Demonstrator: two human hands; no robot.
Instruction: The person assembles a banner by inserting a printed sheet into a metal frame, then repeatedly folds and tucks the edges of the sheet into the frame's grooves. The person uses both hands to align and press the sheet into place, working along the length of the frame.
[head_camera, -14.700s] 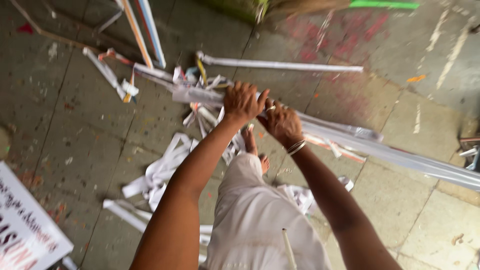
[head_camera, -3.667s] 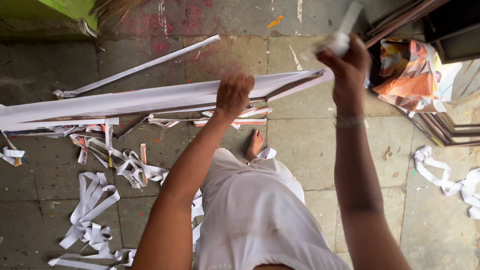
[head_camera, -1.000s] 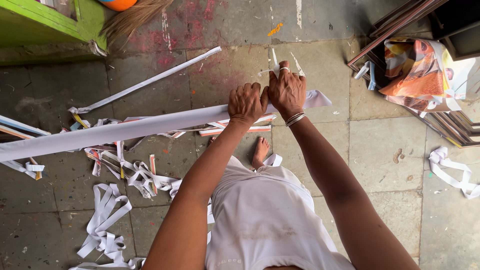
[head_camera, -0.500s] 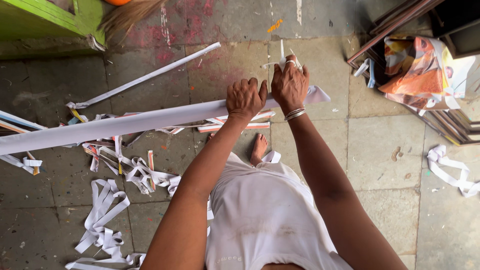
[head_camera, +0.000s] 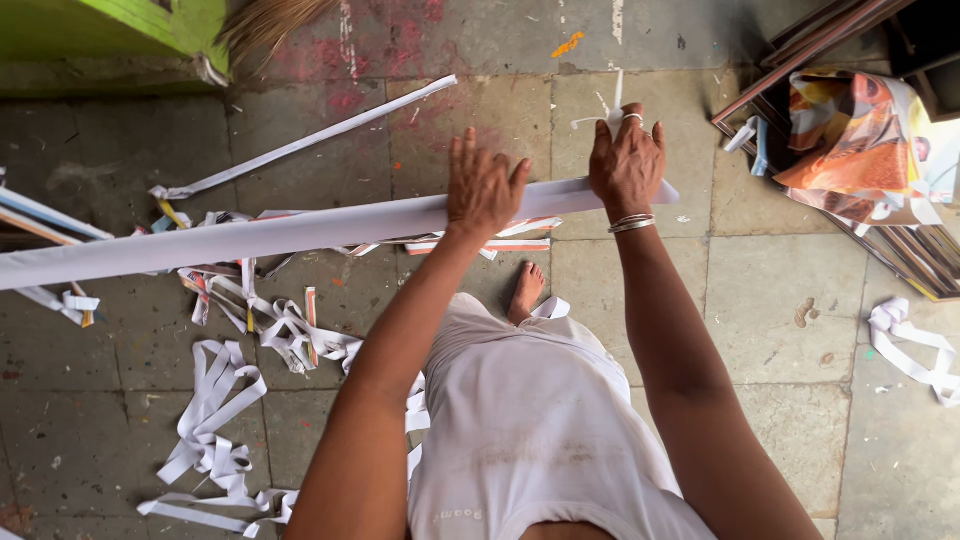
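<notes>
White paper, rolled into 1 long, slim, smooth tube (head_camera: 250, 235), runs level across my view from the left edge to just past the right hand, held in the air above grey stone floor slabs (head_camera: 780, 300) that are stained and scuffed, with faded red patches near the top. I see the left hand (head_camera: 484, 190) pressed flat on top of the roll, fingers spread and pointing away. Just beside it, a little apart, the right hand (head_camera: 626, 165) wraps over the roll's loose flat end, where the sheet opens into a pointed flap; thin metal bangles (head_camera: 630, 223) circle that wrist. Both hands are closed on the same tube.

Below the roll, limp white paper strips (head_camera: 215, 410) curl in loops on the floor, some edged in orange. Another narrow white paper strip (head_camera: 310, 140) lies slanted beyond. At upper right a crumpled orange and white printed sheet (head_camera: 850, 140) rests on stacked dark frames. 1 bare foot (head_camera: 524, 290) shows under the roll.
</notes>
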